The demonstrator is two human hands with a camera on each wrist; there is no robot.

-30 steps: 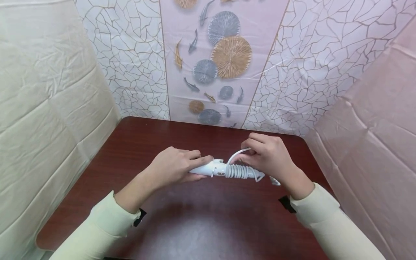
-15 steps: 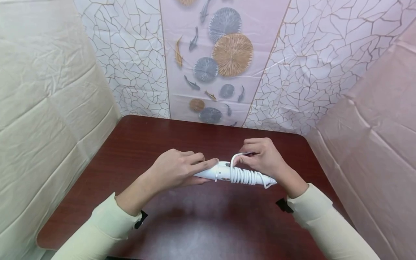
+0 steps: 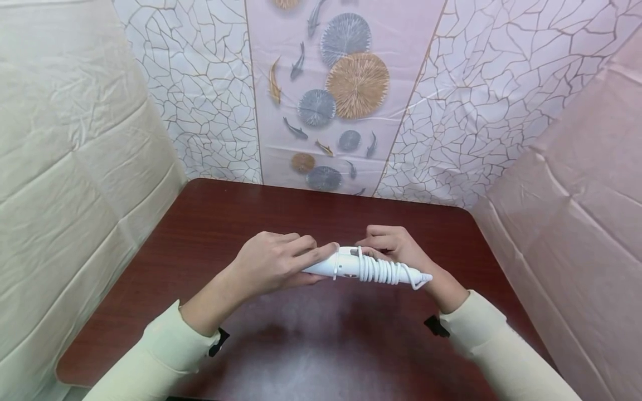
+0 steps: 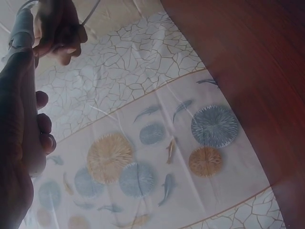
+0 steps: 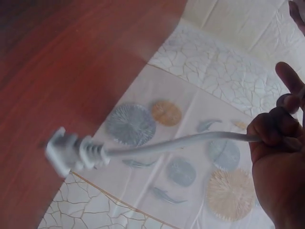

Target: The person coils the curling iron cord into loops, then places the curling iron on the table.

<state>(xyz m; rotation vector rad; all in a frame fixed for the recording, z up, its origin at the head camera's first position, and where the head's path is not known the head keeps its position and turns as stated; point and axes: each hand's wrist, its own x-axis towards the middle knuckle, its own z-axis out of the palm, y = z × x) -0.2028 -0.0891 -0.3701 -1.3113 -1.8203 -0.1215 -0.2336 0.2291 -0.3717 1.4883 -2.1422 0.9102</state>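
My left hand [image 3: 273, 259] grips the thick end of a white, wand-shaped electric appliance [image 3: 321, 268], its forefinger laid along the top. The appliance is held over the table, almost level, its thin end pointing right. Several turns of white cord [image 3: 379, 272] are wound round that thinner part. Behind it, my right hand [image 3: 393, 245] pinches the loose length of cord, its fingertips partly hidden. In the right wrist view, the cord [image 5: 186, 141] runs out of the fist to a dangling plug [image 5: 71, 151]. The left wrist view shows fingers wrapped round the pale body [image 4: 31, 114].
A dark red-brown table [image 3: 241, 209] lies beneath both hands. Patterned cloth [image 3: 210, 100] with fish and round motifs hangs behind its far edge. Pale quilted cloth walls [image 3: 75, 167] stand at the left and right sides.
My right hand has moved down and left, from above the appliance to behind it, drawing the cord over the top. The appliance's thin end has shifted right. My left hand keeps its grip.
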